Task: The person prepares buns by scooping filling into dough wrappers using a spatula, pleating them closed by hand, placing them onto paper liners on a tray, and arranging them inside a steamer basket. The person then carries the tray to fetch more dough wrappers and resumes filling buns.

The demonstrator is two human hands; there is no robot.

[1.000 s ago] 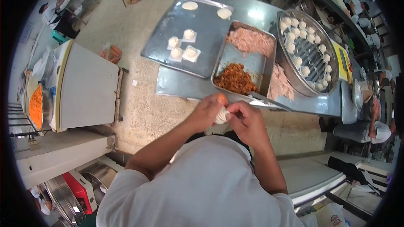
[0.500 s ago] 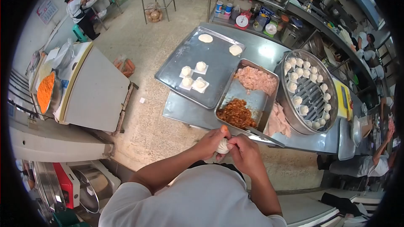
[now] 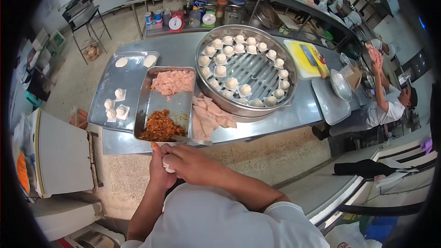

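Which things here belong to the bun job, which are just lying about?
Likely in the job:
- bun in left hand and right hand
- pan of filling
- dough rounds on tray
- steamer

Likely just lying about:
- pink cloth
- knife on yellow board
- red scale

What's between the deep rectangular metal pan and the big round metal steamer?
A crumpled pale pink cloth lies between the pan and the steamer, toward the near edge of the metal table, as the head view shows.
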